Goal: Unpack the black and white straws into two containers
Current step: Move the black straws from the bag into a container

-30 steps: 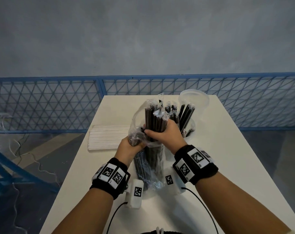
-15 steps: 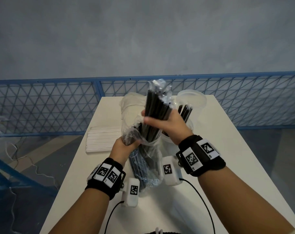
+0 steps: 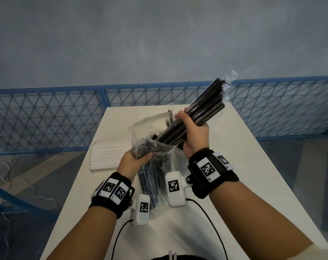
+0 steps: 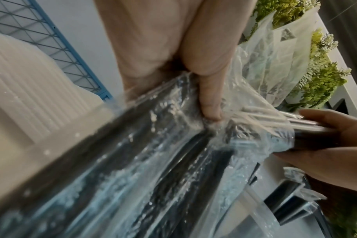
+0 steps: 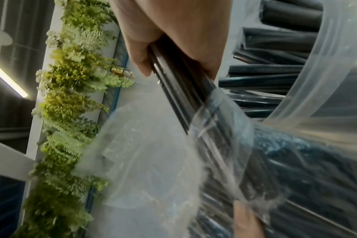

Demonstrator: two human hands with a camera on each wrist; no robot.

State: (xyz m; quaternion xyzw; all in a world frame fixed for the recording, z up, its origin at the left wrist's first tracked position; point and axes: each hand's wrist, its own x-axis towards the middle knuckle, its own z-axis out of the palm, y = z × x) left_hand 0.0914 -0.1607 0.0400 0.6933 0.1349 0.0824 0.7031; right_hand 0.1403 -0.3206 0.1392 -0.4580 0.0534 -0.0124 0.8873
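My right hand [image 3: 195, 132] grips a bundle of black straws [image 3: 206, 109], tilted up to the right, its lower end still inside the mouth of a clear plastic bag [image 3: 146, 132]. My left hand [image 3: 138, 158] clutches that bag near its opening; more black straws [image 3: 152, 182] lie in the bag below. The left wrist view shows my fingers [image 4: 210, 103] pinching the plastic. In the right wrist view a clear container [image 5: 326, 80] holds several black straws [image 5: 275, 67]. A pack of white straws [image 3: 110, 154] lies on the table's left side.
The white table [image 3: 234, 166] is narrow, with a blue mesh fence [image 3: 46, 119] behind and to its left. Cables run from my wrist cameras along the near edge. Green foliage [image 5: 67, 112] shows in the wrist views.
My right hand has drawn the black straw bundle up out of the bag and swung it from upright to leaning right. My left hand kept hold of the bag.
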